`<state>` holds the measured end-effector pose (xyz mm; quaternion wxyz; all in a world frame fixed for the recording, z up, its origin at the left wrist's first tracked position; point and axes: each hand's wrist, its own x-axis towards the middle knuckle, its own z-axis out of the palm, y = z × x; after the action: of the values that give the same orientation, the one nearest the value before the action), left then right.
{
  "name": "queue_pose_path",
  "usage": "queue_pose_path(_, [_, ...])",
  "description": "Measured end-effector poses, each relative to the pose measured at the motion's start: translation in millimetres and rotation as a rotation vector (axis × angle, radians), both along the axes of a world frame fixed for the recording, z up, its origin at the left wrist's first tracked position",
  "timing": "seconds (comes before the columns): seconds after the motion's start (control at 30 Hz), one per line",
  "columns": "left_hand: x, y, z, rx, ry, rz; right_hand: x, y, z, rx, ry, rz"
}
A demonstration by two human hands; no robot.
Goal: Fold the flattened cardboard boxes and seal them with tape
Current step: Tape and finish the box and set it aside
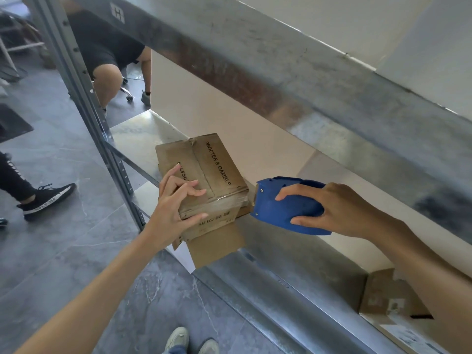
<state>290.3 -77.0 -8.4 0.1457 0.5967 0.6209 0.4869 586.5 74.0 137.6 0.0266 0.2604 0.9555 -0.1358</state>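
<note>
Brown cardboard box (204, 175): left hand (173, 200) grips its corner; right hand (339, 210) clasps blue plastic tape dispenser (286, 205) beside it. Risk: loose hold, skewed tape.

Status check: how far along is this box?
Done: the box is folded up, and clear tape crosses its near edge. In hand: the left hand holds it while the right hand grips the blue tape dispenser at its right edge. Left: one flap hangs open; another cardboard piece lies lower right.
</note>
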Motion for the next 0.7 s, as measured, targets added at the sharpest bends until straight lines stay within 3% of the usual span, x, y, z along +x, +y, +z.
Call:
queue_pose_path(0.27, [-8,0,-1,0.028,0.014,-0.056,24,0,-6,-0.042,0.034,-0.053])
queue_pose_path(0.7, [-5,0,-3,-0.003,-0.002,-0.039,-16,17,-20,0.162,-0.094,-0.034])
